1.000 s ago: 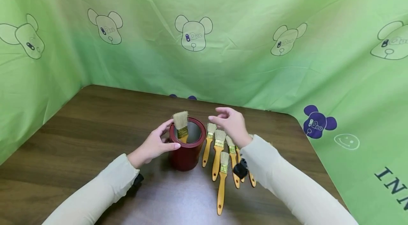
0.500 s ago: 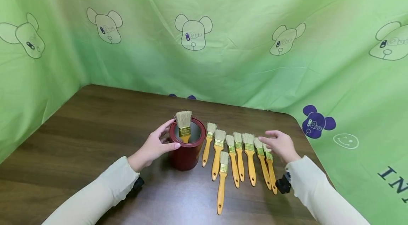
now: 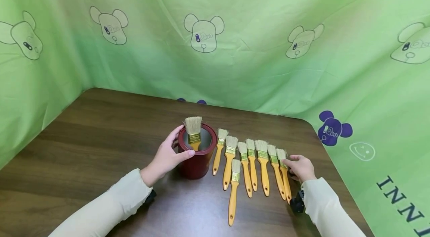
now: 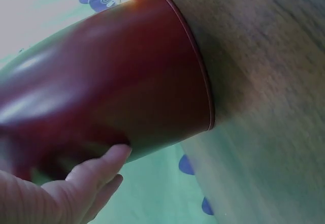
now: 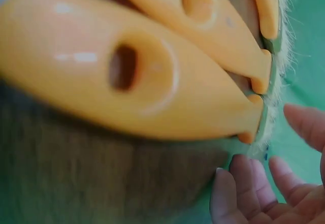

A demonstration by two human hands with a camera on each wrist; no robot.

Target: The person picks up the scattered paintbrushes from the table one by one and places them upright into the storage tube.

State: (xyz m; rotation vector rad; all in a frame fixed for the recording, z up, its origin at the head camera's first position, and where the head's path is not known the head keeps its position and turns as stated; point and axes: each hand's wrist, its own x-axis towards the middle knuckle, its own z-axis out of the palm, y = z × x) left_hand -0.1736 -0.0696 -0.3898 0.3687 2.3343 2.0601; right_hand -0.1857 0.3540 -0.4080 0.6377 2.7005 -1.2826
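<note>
Right hand (image 3: 302, 168) lower — rightmost brush (image 3: 286, 181) alongside

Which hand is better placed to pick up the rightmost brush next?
Probably the right hand: it is right at the rightmost brush, while the left hand holds the red container.

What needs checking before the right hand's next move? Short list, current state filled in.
1. Dark red canister upright on the wood-grain table: ok.
2. Left hand bracing the canister: ok, thumb in front near the rim, fingers round the side.
3. Room in the canister: ok, one flat paintbrush stands inside, bristles up, with open space beside it.
4. Right hand at the rightmost paintbrush: ok, beside its bristle end.
5. Right fingers closed round that brush: not ok, spread in the right wrist view.
6. Rightmost handle free of its neighbour: cannot tell, too close together.
</note>
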